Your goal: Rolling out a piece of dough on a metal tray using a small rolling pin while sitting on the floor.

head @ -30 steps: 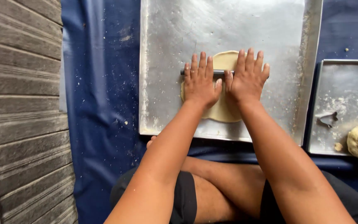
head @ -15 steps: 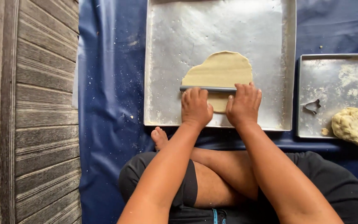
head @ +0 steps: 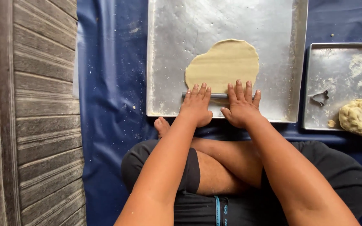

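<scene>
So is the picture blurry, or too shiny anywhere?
Head view: sharp all over, no blur on the left hand or right hand; the big metal tray gives a soft, dull sheen, no harsh glare; the flat dough is evenly lit, shadows faint.

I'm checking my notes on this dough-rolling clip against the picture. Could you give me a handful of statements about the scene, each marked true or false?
1. Both hands, the left hand and the right hand, rest flat on a thin metal rolling rod. True.
2. The flat dough sheet lies on the blue floor cover. False: it lies on the large metal tray.
3. The rod sits at the near edge of the dough sheet. True.
4. The lump of dough shares the large tray. False: it sits on the smaller tray to the right.
5. A small metal cutter lies on the smaller tray. True.
</scene>
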